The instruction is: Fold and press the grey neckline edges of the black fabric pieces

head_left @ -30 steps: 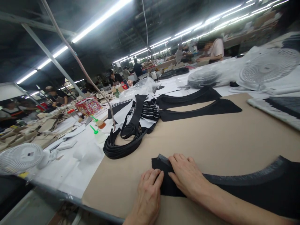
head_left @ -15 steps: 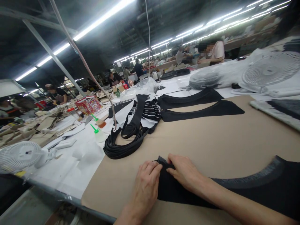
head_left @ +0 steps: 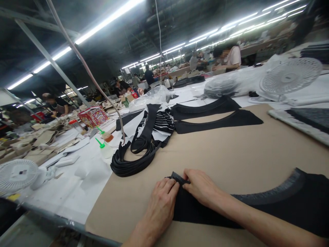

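Observation:
A black fabric piece [head_left: 280, 214] with a curved, shiny grey edge strip lies along the near side of the brown board. At its left end, my right hand [head_left: 200, 185] pinches the top edge between thumb and fingers. My left hand [head_left: 164, 200] is closed just beside it, its fingertips pressed together on the same edge. A small grey corner of the strip sticks up between the two hands. The right forearm crosses over the piece and hides part of it. What lies under the left fingertips is hidden.
Beyond the hands lie a coil of black strips [head_left: 133, 164] and two curved black pieces [head_left: 218, 121]. Green-tipped bottles [head_left: 104, 145] and a small white fan [head_left: 22, 173] stand left. Another fan [head_left: 290, 77] is at right. Several people work farther back.
The view has shifted slightly, so the background sits a little farther left. Both hands stay at the same edge of the black fabric piece, with hardly any movement.

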Demonstrator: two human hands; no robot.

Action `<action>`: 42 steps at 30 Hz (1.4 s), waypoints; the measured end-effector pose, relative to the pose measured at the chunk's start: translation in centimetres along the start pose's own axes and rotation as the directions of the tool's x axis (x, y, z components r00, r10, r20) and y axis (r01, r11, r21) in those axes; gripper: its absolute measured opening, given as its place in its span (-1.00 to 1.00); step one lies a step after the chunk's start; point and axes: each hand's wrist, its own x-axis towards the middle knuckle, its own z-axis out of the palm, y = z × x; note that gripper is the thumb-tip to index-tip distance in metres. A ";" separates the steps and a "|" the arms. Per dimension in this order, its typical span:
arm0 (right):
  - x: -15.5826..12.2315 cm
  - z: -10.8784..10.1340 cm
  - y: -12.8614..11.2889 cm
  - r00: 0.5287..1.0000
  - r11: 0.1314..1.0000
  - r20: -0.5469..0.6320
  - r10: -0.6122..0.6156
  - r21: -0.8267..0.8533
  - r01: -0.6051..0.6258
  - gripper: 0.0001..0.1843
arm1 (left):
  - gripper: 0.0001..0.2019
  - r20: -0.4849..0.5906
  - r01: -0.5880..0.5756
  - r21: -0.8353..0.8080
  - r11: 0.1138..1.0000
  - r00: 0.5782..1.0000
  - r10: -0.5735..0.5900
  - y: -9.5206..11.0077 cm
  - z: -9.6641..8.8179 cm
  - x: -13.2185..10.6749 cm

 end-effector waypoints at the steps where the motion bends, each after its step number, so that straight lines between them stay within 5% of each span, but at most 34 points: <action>1: -0.1 -0.1 0.0 1.000 1.000 0.003 0.005 -0.002 -0.005 -0.88 | -0.66 0.001 0.011 -0.009 1.000 1.000 -0.011 0.1 -0.1 0.0; 8: -0.1 0.0 0.5 0.998 0.998 -0.006 -0.062 0.021 0.063 -0.92 | -0.72 0.020 0.124 -0.160 0.979 0.992 -0.122 -0.1 -1.8 2.4; 15: 0.5 -0.2 0.8 0.986 0.985 0.003 -0.166 0.047 0.166 -0.92 | -0.81 0.198 0.058 -0.188 0.980 0.980 -0.020 -2.6 -2.9 6.4; 42: 0.1 0.8 0.7 0.991 0.998 -0.121 -0.060 0.010 0.062 -0.84 | -0.79 0.214 -0.046 -0.206 0.977 0.973 0.091 -3.4 -2.2 8.3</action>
